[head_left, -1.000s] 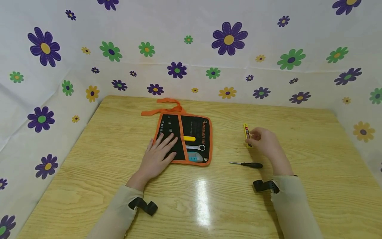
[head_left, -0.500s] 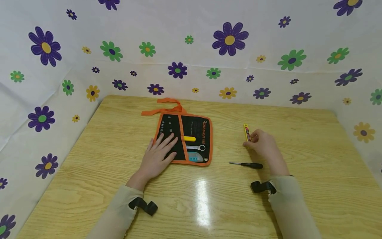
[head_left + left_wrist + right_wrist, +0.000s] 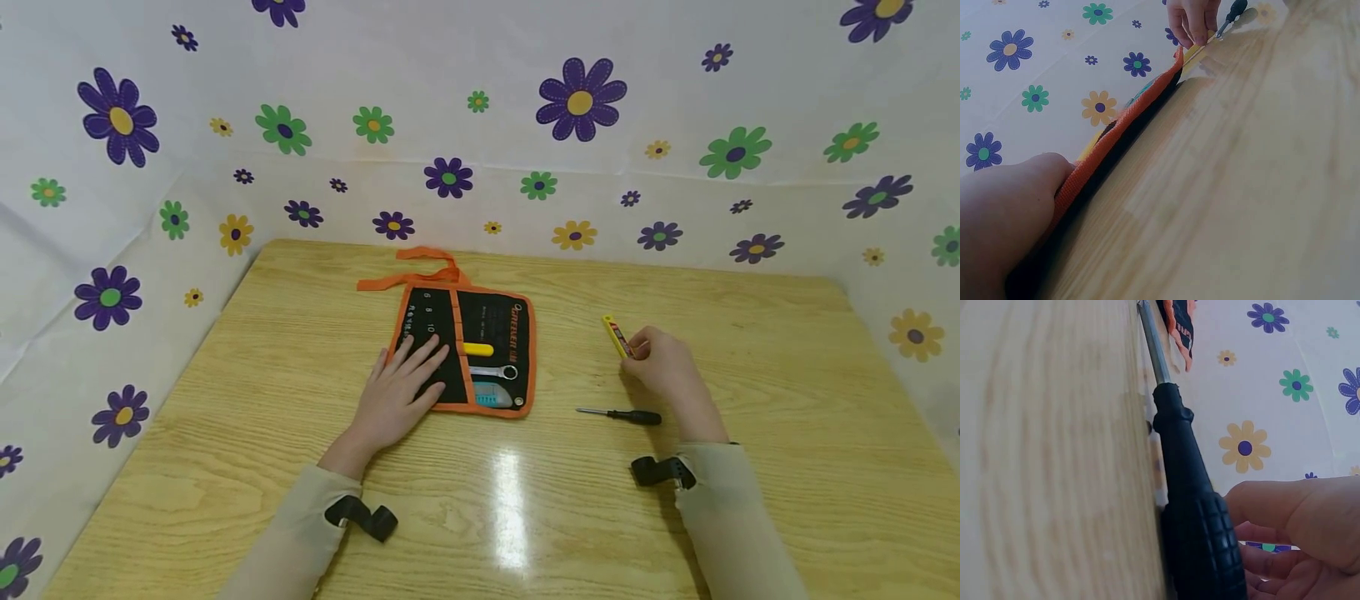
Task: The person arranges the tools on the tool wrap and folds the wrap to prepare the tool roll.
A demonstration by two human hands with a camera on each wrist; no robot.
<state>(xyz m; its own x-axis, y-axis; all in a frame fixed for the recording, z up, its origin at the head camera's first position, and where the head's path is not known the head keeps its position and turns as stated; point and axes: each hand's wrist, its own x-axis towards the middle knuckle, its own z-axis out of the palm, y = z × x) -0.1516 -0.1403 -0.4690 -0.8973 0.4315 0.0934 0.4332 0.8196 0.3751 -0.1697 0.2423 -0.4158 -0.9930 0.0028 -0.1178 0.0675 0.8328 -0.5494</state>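
Observation:
A black tool pouch (image 3: 495, 312) with orange edging lies flat on the table. My left hand (image 3: 393, 400) rests on its left part, fingers spread and straight. From its pockets show a yellow handle (image 3: 478, 350), a ring wrench (image 3: 495, 372) and a teal tool (image 3: 492, 395). Right of the pouch, my right hand (image 3: 663, 362) pinches the near end of a slim yellow case (image 3: 613, 333) between thumb and fingers. In the right wrist view the hand (image 3: 1304, 531) is partly behind the black screwdriver (image 3: 1191, 481), and the case does not show.
The screwdriver (image 3: 633, 416) lies on the wooden table (image 3: 420, 533) just in front of my right hand, its tip to the left. Orange ties (image 3: 420, 277) extend behind the pouch. A flower-patterned sheet (image 3: 510, 133) stands along the back and left of the table.
The yellow case has turned, its far end now tilting left. My right hand has shifted slightly left and keeps hold of it. My left hand stays on the pouch.

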